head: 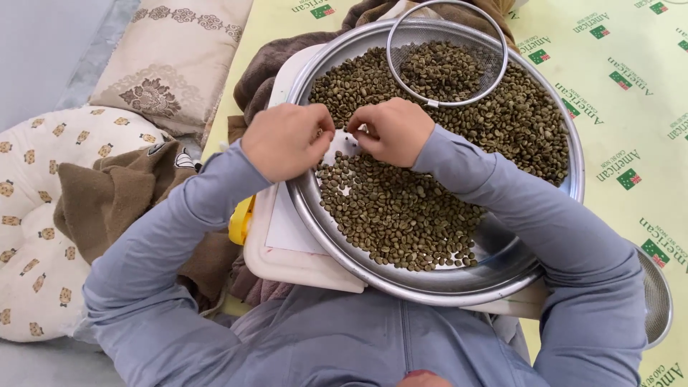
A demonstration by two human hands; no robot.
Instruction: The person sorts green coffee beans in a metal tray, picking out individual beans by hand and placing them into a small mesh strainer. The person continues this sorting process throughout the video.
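A wide steel bowl [459,287] holds a layer of greenish raw coffee beans [401,215]. My left hand [285,140] and my right hand [393,130] hover over the middle of the beans, fingertips pinched close together around a small bare white patch [344,143]. Whether either hand pinches a bean is not visible. A round wire sieve [446,61] with more beans lies in the bowl's far part. Both arms wear blue-grey sleeves.
The bowl rests on a white tray [287,244] above a yellow printed sheet [623,107]. A brown cloth [100,201] and patterned cushions [43,236] lie at the left. A second steel vessel's rim [659,301] shows at the right, and a yellow object [240,222] beside the tray.
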